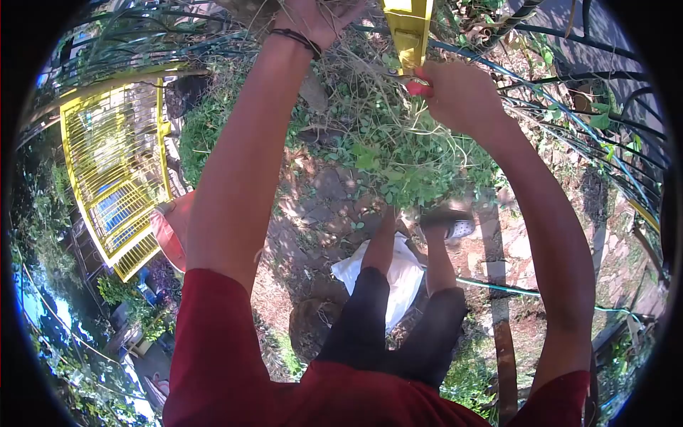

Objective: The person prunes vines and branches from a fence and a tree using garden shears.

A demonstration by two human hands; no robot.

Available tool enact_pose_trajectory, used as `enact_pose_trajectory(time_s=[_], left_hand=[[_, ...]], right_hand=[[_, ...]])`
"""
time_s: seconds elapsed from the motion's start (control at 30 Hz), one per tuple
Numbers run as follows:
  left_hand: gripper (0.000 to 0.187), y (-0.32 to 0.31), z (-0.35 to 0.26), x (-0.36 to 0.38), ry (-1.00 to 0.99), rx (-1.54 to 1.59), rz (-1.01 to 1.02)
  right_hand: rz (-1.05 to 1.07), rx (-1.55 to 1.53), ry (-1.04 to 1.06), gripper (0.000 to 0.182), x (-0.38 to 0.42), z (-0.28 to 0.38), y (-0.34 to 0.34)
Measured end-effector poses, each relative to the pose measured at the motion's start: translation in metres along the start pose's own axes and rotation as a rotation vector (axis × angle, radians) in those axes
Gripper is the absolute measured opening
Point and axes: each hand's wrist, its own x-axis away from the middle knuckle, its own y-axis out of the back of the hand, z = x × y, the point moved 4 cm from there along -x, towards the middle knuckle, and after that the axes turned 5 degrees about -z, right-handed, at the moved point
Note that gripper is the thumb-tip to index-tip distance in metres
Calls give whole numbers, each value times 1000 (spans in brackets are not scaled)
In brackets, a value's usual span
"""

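My right hand (464, 96) is closed around the red handles of a pair of scissors (420, 87), whose blades point left into tangled thin stems (377, 71). At the top edge, my left hand (313, 20) is among dry, brownish stems (249, 16) and appears closed on them; its fingertips are partly cut off by the frame. A dark band circles the left wrist. Leafy green vines (405, 164) hang below and between both hands. Just above the right hand is a yellow metal post (409, 32).
A yellow barred gate (114, 171) stands at left, near a reddish container (171, 231). A white sack (405, 274) lies by my legs on stony ground. Dark metal bars (576, 43) and a green hose (498, 287) are on the right.
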Motion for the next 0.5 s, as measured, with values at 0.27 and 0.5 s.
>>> enact_pose_trajectory(time_s=[0.27,0.5], left_hand=[[40,64,18,-27,-202,-452,-255],[51,67,13,-20,-473,-442,-108]], right_hand=[[22,-233,-136,33,38,-33,-10],[476,-875,-276,45,13,-18,-2]])
